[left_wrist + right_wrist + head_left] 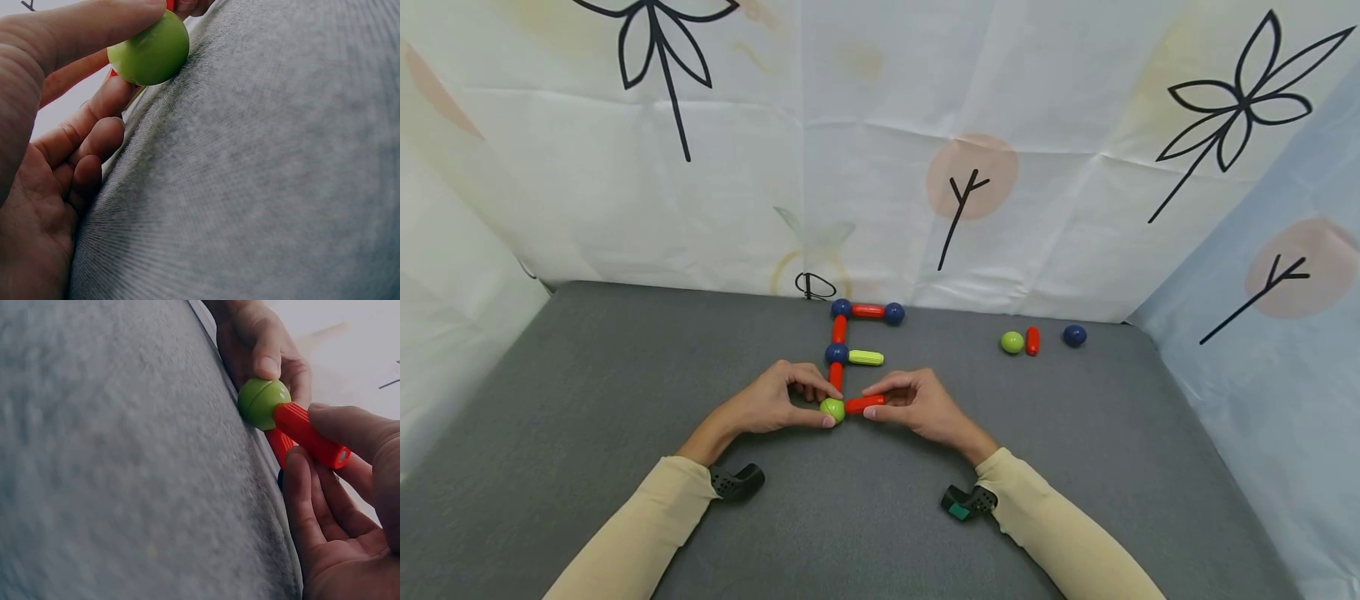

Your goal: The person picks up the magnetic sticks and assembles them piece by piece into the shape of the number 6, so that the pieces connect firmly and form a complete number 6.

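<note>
- Surface [587, 517]: dark grey, matte; fabric-like weave in the wrist views. Far edge spans roughly 9 to 3 o'clock in the head view.
- Room: creased white back sheet [872, 100] hangs behind the far edge; pale left sheet [460, 242] at 9 o'clock; bluish side sheet [1292, 400] between 3 and 4.
- Prints, head view: black-line leafy stems at 10 and 2 o'clock; peach circles with black twigs at 1 and 3.
- Small loop-and-stem mark [808, 285] just past far edge, near 11; cannot tell if it is a letter.
- Black wrist units on 2 beige sleeves; the right unit [970, 503] has a teal patch.
- Left hand [775, 400]: thumb-and-index grip pinching held green ball [832, 409], near head-view centre, toward 7 o'clock.
- Right hand [928, 408]: grip pinching held red stick [865, 404], at 3 o'clock from that ball, its end touching it. Other end has a round silvery disc.
- From held green ball toward 12: lower red stick [836, 375] (join hidden by fingertip), middle blue ball [837, 354], upper red stick [838, 330], corner blue ball [841, 309].
- At 3 from corner: top red stick [868, 311], end blue ball [894, 313]. At 3 from middle: yellow-green stick [866, 358].
- Loose pieces, between 2 and 3 from held ball: green ball, red stick just beside it, blue ball apart.
</note>
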Tool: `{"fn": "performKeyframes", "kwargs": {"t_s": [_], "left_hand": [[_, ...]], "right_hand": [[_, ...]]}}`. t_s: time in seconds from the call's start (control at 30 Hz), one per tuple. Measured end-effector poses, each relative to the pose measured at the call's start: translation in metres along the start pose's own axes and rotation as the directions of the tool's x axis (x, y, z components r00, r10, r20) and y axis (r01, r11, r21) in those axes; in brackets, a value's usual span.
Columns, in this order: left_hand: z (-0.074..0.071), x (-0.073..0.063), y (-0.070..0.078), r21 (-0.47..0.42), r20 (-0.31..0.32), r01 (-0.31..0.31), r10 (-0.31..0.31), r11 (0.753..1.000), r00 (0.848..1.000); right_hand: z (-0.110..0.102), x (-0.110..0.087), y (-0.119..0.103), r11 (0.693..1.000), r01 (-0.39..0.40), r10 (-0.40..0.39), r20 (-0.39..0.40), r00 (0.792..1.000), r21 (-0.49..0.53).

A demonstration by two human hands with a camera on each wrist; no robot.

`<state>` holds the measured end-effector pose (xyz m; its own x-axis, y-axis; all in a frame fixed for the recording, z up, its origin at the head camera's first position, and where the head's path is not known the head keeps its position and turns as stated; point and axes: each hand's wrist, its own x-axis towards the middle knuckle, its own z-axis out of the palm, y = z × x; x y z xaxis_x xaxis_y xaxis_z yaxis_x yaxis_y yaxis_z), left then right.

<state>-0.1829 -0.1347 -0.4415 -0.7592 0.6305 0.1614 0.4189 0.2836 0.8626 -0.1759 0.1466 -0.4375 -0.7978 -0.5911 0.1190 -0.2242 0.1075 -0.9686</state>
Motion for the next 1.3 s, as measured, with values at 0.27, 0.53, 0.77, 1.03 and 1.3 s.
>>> {"fn": "performKeyframes", "kwargs": {"t_s": [0.27, 0.53, 0.77, 1.03, 1.3], "left_hand": [[-0.0002, 0.0005, 0.0002, 0.000, -0.002, 0.003, -0.003, 1.000, 1.000], [0.0012, 0.0004, -0.0019, -0.009, -0.007, -0.017, 0.017, 1.000, 1.000], [0.0009, 0.0005, -0.0020, -0.018, 0.001, 0.001, 0.000, 1.000, 1.000], [0.0007, 0.0007, 0.0001, -0.014, 0.005, 0.029, -0.029, 0.999, 1.000], [0.0007, 0.0009, -0.0017, -0.006, 0.009, 0.027, -0.027, 1.000, 1.000]], "right_hand": [[0.0018, -0.0005, -0.0008, 1.000, 0.008, -0.008, 0.015, 1.000, -0.006], [0.0009, -0.0007, -0.0018, 0.999, -0.023, 0.024, 0.023, 0.999, -0.045], [0.0011, -0.0015, -0.0051, 0.998, -0.041, 0.043, 0.033, 0.999, -0.051], [0.0005, -0.0020, -0.0050, 0.998, -0.054, 0.056, 0.045, 0.997, -0.043], [0.0007, -0.0014, -0.0041, 0.998, -0.061, 0.062, 0.052, 0.997, -0.032]]}}
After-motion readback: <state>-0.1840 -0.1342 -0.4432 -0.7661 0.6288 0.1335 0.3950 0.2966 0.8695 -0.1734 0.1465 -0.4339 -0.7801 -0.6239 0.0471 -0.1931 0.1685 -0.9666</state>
